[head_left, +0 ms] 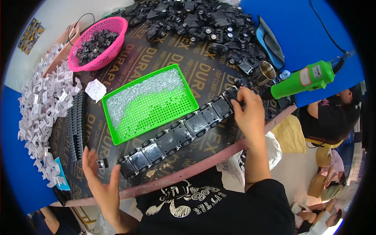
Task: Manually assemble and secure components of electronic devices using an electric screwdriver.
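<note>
Lying on desk [216,143] alongside green tray [156,113]: row of blk chassis [180,134]. With L hand [103,188] spread nr one end, R hand [250,111] curled at other, can't tell if pinching. Prob. light, stiff, slick; apt to split, best squeezed from both ends.

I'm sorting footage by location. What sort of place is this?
Probably an assembly workshop: a row of black wheeled parts, a green tray of metal pieces and a heap of loose black parts share a table.

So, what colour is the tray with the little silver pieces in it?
The tray is bright green; it shows best in the head view, the only one here.
</note>
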Motion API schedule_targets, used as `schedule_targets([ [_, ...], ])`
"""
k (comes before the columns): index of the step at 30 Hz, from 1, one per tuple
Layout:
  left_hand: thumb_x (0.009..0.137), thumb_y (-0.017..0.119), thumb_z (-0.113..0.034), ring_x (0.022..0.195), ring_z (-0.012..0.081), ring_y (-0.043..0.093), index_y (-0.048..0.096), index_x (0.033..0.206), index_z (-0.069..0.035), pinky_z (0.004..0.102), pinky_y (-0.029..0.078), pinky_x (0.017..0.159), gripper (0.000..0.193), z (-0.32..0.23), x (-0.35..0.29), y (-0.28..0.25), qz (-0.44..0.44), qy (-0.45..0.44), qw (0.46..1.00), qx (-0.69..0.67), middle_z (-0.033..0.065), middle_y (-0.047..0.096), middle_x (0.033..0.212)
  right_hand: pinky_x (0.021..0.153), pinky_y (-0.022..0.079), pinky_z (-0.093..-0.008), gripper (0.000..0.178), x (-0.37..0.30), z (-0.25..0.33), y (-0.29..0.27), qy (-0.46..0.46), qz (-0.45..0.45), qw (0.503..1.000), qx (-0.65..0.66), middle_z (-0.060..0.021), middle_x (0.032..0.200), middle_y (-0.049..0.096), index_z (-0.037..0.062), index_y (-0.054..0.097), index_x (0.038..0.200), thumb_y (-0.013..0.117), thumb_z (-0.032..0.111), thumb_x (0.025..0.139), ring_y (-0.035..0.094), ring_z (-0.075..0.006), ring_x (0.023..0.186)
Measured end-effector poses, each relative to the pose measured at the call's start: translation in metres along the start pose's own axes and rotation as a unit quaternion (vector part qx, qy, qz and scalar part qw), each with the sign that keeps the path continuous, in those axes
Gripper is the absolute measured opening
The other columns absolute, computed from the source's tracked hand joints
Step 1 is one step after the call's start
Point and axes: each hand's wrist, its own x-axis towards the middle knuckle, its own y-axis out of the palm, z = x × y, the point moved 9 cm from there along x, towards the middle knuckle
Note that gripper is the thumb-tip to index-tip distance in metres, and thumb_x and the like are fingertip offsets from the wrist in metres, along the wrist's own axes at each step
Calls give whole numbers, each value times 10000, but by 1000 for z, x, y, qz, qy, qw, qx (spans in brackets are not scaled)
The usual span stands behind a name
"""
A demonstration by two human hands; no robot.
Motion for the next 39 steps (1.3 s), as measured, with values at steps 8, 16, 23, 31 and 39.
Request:
schedule_targets([
  [8,678,829,23,1027,231,619,213,1530,-146,340,523,885,1065,54,-36,24,120,-144,976,-107,181,583,1195,575,419,-428,182,-3,-2,1,19,121,992,-32,-181,680,557,67,490,910,582,222,933,577,-387,642],
  [16,703,699,138,1133,247,582,252,1525,-152,343,491,918,979,83,-33,-14,41,-161,983,-81,175,561,1262,655,453,-420,115,-31,48,27,2,197,980,12,-176,782,580,33,503,983,572,107,927,584,-362,722],
  [23,755,494,211,1291,278,469,278,1515,-112,336,445,977,854,96,-23,-29,92,-120,985,-80,203,426,1442,708,467,-423,281,-45,95,26,-37,139,990,-1,-144,865,601,-14,552,1168,590,74,904,588,-336,784],
  [31,761,384,182,1363,305,389,389,1422,22,389,269,1124,680,58,-16,-53,-11,-28,995,95,167,435,1443,910,493,-404,566,-54,113,1,-225,268,936,36,-186,1386,507,65,539,1325,713,296,838,617,-377,1087],
  [39,748,741,-38,1226,371,470,511,1323,-34,444,379,1028,619,-89,15,69,160,201,966,-34,177,504,1306,883,512,-328,351,-4,17,-161,-117,-361,898,222,-199,1171,605,-54,495,1229,587,115,935,599,-227,1022],
])
